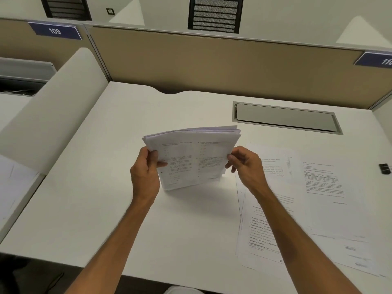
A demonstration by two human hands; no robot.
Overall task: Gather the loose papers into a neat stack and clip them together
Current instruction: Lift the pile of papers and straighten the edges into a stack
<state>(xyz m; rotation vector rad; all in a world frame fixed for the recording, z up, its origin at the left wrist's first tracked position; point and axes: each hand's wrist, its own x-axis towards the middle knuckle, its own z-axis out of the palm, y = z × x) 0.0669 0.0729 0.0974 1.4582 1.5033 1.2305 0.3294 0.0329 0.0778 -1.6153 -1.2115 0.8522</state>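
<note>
I see my left hand (pixel 146 172) and right hand (pixel 246 166) reaching in from six o'clock over the white desk (pixel 101 187). Each pinches a side edge of the upright bundle of white printed papers (pixel 191 158) at centre. Loose printed sheets (pixel 318 192) lie at three o'clock, with the small black binder clip (pixel 385 168) beyond them.

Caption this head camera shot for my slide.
Left hand and right hand grip a paper stack over the desk; loose sheets and binder clip lie nearby.
</note>
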